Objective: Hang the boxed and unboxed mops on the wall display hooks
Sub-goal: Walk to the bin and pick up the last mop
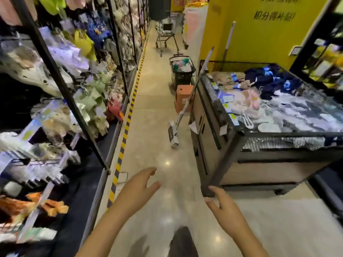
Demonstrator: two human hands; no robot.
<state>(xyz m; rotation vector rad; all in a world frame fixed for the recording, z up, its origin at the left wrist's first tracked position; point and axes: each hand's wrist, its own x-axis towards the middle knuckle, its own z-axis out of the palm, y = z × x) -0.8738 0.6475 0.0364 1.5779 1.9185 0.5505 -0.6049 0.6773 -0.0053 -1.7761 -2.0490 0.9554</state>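
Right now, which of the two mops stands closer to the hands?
The mop leaning against the display bin, with its boxed head on the floor. The other mop stands farther back, against the yellow wall.

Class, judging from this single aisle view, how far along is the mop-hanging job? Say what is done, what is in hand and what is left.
Done: nothing visible; no hung mop can be made out in this blurred view. In hand: nothing; the left hand and right hand are open and empty. Left: one mop, its head boxed, leans on the bin, and a second handle stands against the yellow wall.
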